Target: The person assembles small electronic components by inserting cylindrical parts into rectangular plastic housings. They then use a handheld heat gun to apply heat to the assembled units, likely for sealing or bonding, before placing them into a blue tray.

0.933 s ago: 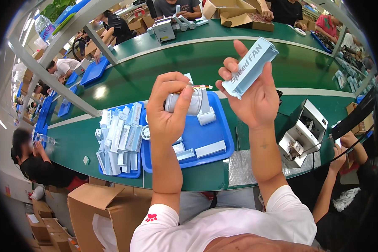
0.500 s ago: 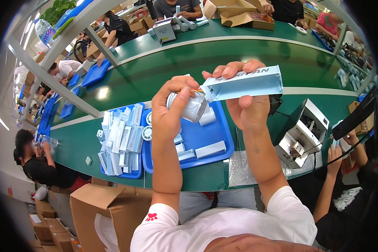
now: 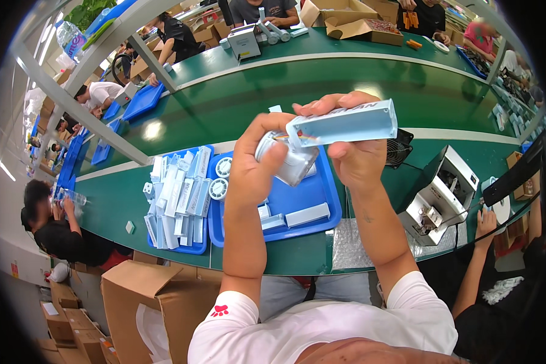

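Thin wires (image 3: 279, 139) exposed between casing (image 3: 353, 125) and cylinder (image 3: 295, 168)

Curled around the whitish cylinder, the left grip (image 3: 253, 162) holds it over the blue tray (image 3: 296, 196); the right grip (image 3: 361, 162), fingers above and thumb below, clasps the casing beside it. The coloured wires could get pinched or tugged loose if the two parts were pressed together askew. The casing looks like a smooth, pale-blue, open-sided trough with dark lettering.

A black fan (image 3: 399, 149) sits near a white boxy machine (image 3: 438, 196), an open cardboard box (image 3: 188, 308) beside the green table (image 3: 112, 212).
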Tool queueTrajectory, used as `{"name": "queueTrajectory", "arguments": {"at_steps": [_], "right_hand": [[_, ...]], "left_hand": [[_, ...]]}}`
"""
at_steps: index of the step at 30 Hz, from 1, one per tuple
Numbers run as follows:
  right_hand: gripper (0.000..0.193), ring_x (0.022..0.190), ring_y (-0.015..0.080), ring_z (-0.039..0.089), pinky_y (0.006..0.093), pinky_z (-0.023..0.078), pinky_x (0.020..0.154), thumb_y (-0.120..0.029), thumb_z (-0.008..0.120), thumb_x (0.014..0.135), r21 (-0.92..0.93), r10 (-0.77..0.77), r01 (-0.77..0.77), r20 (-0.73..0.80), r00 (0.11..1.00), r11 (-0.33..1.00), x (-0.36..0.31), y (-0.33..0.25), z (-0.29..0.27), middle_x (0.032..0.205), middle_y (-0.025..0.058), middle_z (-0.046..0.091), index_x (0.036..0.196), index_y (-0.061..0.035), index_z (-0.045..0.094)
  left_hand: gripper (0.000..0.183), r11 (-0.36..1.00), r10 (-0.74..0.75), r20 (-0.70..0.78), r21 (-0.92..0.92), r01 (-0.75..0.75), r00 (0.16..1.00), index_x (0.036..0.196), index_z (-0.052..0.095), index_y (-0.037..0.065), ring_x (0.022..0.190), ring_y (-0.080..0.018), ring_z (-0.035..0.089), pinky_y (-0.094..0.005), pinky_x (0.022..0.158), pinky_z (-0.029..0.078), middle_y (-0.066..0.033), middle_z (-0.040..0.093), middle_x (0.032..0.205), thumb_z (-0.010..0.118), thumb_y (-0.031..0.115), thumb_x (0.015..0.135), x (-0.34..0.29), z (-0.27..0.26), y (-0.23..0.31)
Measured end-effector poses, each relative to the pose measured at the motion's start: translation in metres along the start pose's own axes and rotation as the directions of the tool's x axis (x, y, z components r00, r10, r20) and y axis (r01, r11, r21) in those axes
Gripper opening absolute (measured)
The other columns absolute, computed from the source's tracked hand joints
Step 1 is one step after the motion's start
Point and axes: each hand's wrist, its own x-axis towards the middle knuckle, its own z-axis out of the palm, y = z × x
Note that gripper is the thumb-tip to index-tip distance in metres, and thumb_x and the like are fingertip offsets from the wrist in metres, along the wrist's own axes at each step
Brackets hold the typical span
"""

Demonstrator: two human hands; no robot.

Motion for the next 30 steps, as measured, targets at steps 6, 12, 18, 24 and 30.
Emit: {"name": "queueTrajectory", "arguments": {"at_steps": [6, 12, 18, 24, 30], "right_hand": [[0.059, 0.097, 0.0232, 0.073, 0.0361, 0.062, 0.085, -0.007, 0.095, 0.067, -0.499, -0.129, 0.128, 0.034, 0.991, 0.857, -0.003, -0.018, 0.000, 0.106, 0.0181, 0.074, 0.116, 0.0021, 0.062], [0.054, 0.089, 0.0181, 0.074, 0.0313, 0.061, 0.078, -0.016, 0.096, 0.068, -0.689, -0.186, 0.189, 0.079, 0.979, 0.700, -0.010, -0.024, 0.014, 0.103, 0.0130, 0.076, 0.110, 0.0019, 0.067], [0.053, 0.089, 0.0223, 0.074, 0.0328, 0.061, 0.076, -0.019, 0.096, 0.067, -0.716, -0.299, 0.366, 0.226, 0.927, 0.594, -0.006, -0.015, 0.010, 0.098, 0.0139, 0.076, 0.107, 0.0002, 0.067], [0.055, 0.088, 0.0219, 0.074, 0.0318, 0.060, 0.074, -0.020, 0.097, 0.067, -0.711, -0.254, 0.255, 0.111, 0.961, 0.655, -0.010, -0.017, 0.015, 0.098, 0.0141, 0.075, 0.108, 0.0002, 0.066], [0.054, 0.086, 0.0200, 0.074, 0.0307, 0.060, 0.074, -0.018, 0.097, 0.066, -0.741, -0.252, 0.311, 0.195, 0.948, 0.595, -0.008, -0.023, 0.014, 0.100, 0.0138, 0.075, 0.107, 0.0004, 0.066]], "left_hand": [[0.086, 0.850, 0.262, -0.008, 0.475, -0.227, 0.965, 0.119, 0.060, 0.007, 0.100, -0.0159, 0.063, -0.0310, 0.086, 0.054, -0.0057, 0.063, 0.110, 0.105, 0.029, 0.049, 0.004, 0.007, -0.007], [0.077, 0.677, 0.409, -0.048, 0.685, -0.268, 0.911, 0.112, 0.067, 0.007, 0.096, -0.0252, 0.065, -0.0349, 0.082, 0.055, -0.0090, 0.062, 0.110, 0.100, 0.044, 0.053, 0.007, 0.003, -0.012], [0.074, 0.618, 0.450, -0.022, 0.730, -0.293, 0.893, 0.114, 0.069, 0.009, 0.095, -0.0266, 0.065, -0.0357, 0.078, 0.055, -0.0101, 0.062, 0.110, 0.098, 0.044, 0.055, 0.007, 0.006, -0.006], [0.066, 0.544, 0.478, 0.027, 0.776, -0.319, 0.878, 0.114, 0.071, 0.009, 0.093, -0.0271, 0.065, -0.0367, 0.077, 0.056, -0.0098, 0.062, 0.109, 0.097, 0.029, 0.057, 0.008, 0.007, -0.007], [0.068, 0.553, 0.478, 0.043, 0.761, -0.339, 0.877, 0.115, 0.072, 0.009, 0.091, -0.0275, 0.065, -0.0371, 0.076, 0.056, -0.0091, 0.062, 0.108, 0.097, 0.030, 0.055, 0.008, 0.006, -0.010]]}}
